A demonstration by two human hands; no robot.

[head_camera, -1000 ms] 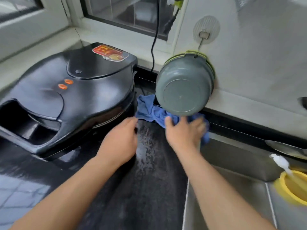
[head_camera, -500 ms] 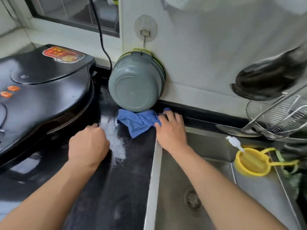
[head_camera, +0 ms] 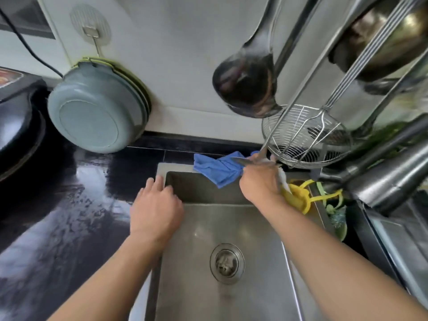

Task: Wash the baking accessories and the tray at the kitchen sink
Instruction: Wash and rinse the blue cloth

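Observation:
My right hand (head_camera: 259, 181) grips one end of a crumpled blue cloth (head_camera: 215, 169) that lies on the back rim of the steel sink (head_camera: 259, 232) and hangs a little into it. My left hand (head_camera: 157, 207) rests with relaxed fingers on the sink's back left corner and holds nothing. A yellow silicone baking accessory (head_camera: 298, 200) sits at the sink's back right corner, partly hidden by my right wrist. A white brush tip (head_camera: 284, 180) lies against it. The sink basin holds only its drain (head_camera: 227, 262).
A grey basin (head_camera: 97, 112) hangs on a wall hook above the wet black counter (head_camera: 69, 205). A black electric griddle (head_camera: 16, 107) stands at far left. A ladle (head_camera: 247, 86), a wire skimmer (head_camera: 305, 137) and a steel pipe (head_camera: 382, 181) crowd the right side.
The view has swung right over the sink. My right hand dragged the blue cloth rightward along the sink's back rim. My left hand moved from the counter to the sink corner.

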